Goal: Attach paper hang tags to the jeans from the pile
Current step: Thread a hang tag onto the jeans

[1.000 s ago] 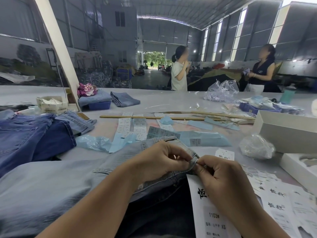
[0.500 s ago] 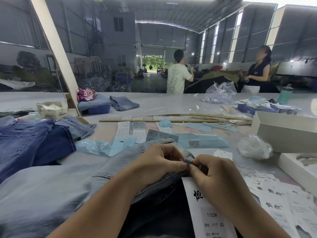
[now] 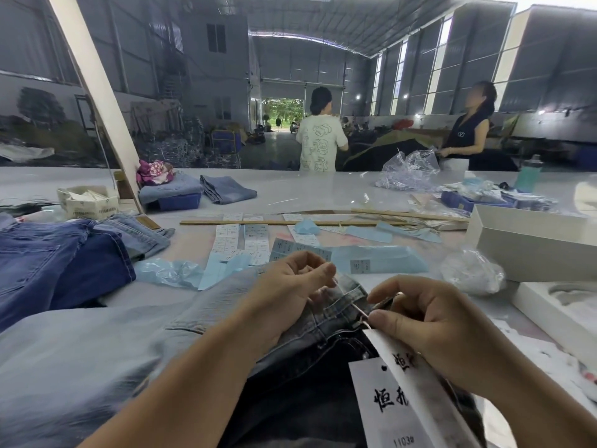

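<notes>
The hang tag (image 3: 397,402) is hung just below the belt loop (image 3: 350,294) of the pale jeans (image 3: 97,357). Its string (image 3: 358,310), running up-left through that loop, is pinched by the right hand (image 3: 433,324); the far end is pinched by the left hand (image 3: 290,286), nearer the loop.

A pair of jeans (image 3: 97,350) lies across the near table (image 3: 323,192), with a paper tag (image 3: 397,399) on it to the right. More jeans (image 3: 58,260) sit left (folded ones further back), boxes (image 3: 529,240) right, label sheets (image 3: 245,240) behind.
</notes>
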`<state>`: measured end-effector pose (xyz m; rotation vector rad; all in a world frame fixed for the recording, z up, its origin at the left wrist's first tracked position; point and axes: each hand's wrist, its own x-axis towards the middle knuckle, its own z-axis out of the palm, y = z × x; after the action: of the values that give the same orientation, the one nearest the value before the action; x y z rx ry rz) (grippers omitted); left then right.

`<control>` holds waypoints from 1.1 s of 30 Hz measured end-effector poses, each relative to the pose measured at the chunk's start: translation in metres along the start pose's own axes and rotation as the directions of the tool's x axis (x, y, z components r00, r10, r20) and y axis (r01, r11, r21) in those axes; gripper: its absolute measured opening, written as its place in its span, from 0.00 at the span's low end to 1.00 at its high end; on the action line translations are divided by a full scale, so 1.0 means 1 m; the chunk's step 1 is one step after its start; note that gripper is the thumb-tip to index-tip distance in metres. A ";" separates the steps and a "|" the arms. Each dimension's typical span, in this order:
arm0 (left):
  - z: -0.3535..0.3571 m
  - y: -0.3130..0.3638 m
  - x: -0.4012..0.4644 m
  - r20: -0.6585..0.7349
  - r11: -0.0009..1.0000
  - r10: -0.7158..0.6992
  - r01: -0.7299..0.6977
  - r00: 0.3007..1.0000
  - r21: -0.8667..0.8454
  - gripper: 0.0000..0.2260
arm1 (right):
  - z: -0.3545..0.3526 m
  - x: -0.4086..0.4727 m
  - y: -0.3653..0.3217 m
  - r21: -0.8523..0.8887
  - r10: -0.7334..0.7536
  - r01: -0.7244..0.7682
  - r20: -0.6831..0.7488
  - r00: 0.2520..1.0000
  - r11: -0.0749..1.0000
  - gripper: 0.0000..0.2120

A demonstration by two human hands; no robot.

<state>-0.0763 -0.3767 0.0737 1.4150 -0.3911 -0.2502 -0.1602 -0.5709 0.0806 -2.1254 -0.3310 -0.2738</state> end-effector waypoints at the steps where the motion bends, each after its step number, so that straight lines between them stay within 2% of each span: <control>1: 0.003 -0.001 0.000 -0.013 0.998 0.042 -0.042 0.999 0.052 0.07 | -0.002 0.000 -0.001 0.039 0.021 -0.023 0.031 0.999 0.999 0.06; 4: 0.006 -0.002 0.000 -0.063 0.977 0.156 -0.145 0.986 0.157 0.07 | -0.009 0.001 -0.006 0.147 0.102 -0.124 0.146 0.984 0.981 0.04; 8: 0.007 -0.002 0.001 -0.066 0.972 0.201 -0.190 0.977 0.137 0.07 | -0.014 -0.001 -0.006 0.208 0.170 -0.228 0.263 0.950 0.951 0.07; 12: 0.010 0.002 0.000 -0.031 0.977 0.194 -0.190 0.981 0.101 0.07 | -0.015 -0.001 -0.008 0.220 0.175 -0.236 0.266 0.948 0.946 0.07; 14: 0.012 0.006 0.000 -0.022 0.973 0.203 -0.200 0.979 0.116 0.06 | -0.018 0.000 -0.010 0.286 0.171 -0.254 0.286 0.943 0.924 0.11; 18: 0.017 0.015 -0.002 -0.007 0.965 0.241 -0.239 0.971 0.109 0.07 | -0.018 0.002 -0.016 0.529 0.125 -0.287 0.321 0.939 0.798 0.15; 22: 0.021 0.018 -0.004 0.013 0.950 0.294 -0.294 0.956 0.109 0.05 | -0.011 0.003 -0.019 0.687 0.087 -0.296 0.323 0.942 0.663 0.16; 27: 0.018 0.019 -0.003 0.048 0.900 0.338 -0.337 0.940 0.275 0.10 | -0.003 0.003 -0.017 0.794 0.067 -0.282 0.293 0.954 0.538 0.21; 29: 0.017 0.021 -0.001 0.066 0.893 0.332 -0.336 0.941 0.299 0.10 | 0.005 0.004 -0.016 0.822 0.083 -0.226 0.214 0.973 0.522 0.23; 31: 0.013 0.023 0.001 0.060 0.906 0.325 -0.329 0.944 0.266 0.11 | 0.013 0.006 -0.016 0.840 0.145 -0.152 0.088 0.986 0.520 0.17; 33: 0.009 0.021 0.004 0.033 0.925 0.315 -0.314 0.949 0.213 0.12 | 0.022 0.008 -0.016 0.816 0.202 -0.099 -0.022 0.979 0.569 0.12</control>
<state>-0.0774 -0.3830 0.0959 1.5393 -0.6527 0.0585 -0.1565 -0.5432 0.0842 -1.1853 -0.1489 -0.0985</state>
